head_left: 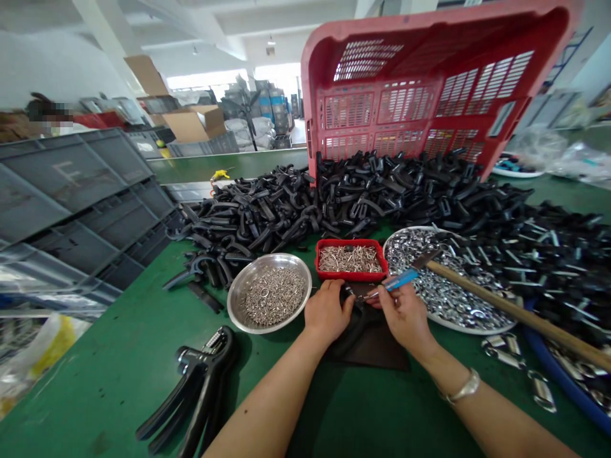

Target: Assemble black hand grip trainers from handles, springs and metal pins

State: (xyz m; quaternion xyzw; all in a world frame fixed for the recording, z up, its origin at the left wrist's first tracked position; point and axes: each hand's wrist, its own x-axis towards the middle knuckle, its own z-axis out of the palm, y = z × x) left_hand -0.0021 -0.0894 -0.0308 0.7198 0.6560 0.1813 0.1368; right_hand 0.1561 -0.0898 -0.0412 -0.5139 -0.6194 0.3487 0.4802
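Observation:
My left hand (329, 310) is closed round the head of a black hand gripper part (356, 324), most of which is dark and partly hidden. In my right hand (405, 318) is a slim tool with a blue handle (401, 280). Its thin metal end points left at the part between my hands; the exact tip is too small to make out. A dark mat (382, 350) lies under both hands. Just beyond them stands a red tray (351, 276) of small metal pins. A steel bowl (232, 310) of tiny metal pieces is left of my left hand.
Hand grippers (205, 381) with springs lie front left. Black handles (267, 210) are heaped behind, spilling from a tipped red crate (315, 95). A hammer (501, 305) rests across a plate (477, 331) of shiny metal parts. Loose springs (541, 389) lie right. Grey bins (62, 172) stand left.

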